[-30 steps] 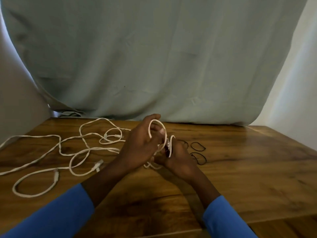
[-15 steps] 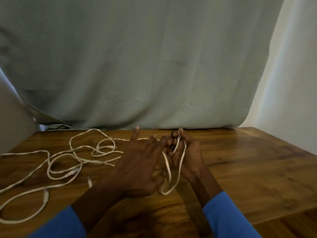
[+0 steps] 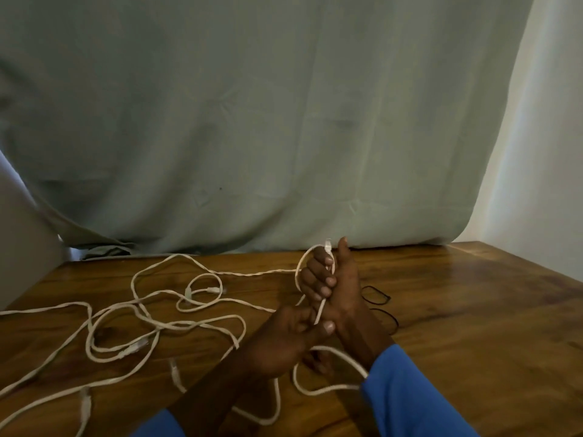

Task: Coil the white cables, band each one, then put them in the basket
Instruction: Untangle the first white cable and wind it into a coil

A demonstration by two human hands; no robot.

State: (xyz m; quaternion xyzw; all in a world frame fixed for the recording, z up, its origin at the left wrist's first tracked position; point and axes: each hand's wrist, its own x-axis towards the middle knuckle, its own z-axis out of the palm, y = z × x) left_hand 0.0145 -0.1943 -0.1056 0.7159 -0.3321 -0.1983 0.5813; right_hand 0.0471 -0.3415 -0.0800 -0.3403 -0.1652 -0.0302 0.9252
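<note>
1. White cables (image 3: pixel 151 324) lay in loose, overlapping loops across the left half of the wooden table (image 3: pixel 473 326), with several plugs showing among them
2. One cable (image 3: pixel 320 310) was lifted off the wood and held in both hands near the middle of the table
3. On my screen the right hand (image 3: pixel 342 288) stood upright with its thumb pointing up and its fingers (image 3: pixel 317 279) curled round that cable; the plug (image 3: pixel 328 246) stuck out just above the fist
4. From the fist the strand ran down to the left hand (image 3: pixel 280 345), which sat lower, just beside the right wrist, and I saw its thumb and curled fingers pinching the strand
5. Below both hands a loop (image 3: pixel 328 389) of white cable rested on the table and reached the blue sleeve (image 3: pixel 410 398) of the right arm; I could not tell whether it belonged to the held cable
6. Another strand left the top of the right fist and ran leftwards over the table toward the loose pile
7. Black bands (image 3: pixel 375 298) lay flat on the table just right of the right hand, apart from the cables; the wrist hid part of them, so I could not count them
8. Grey-green cloth (image 3: pixel 252 121) hung behind the table's far edge, with a pale wall (image 3: pixel 552 121) to its right
</note>
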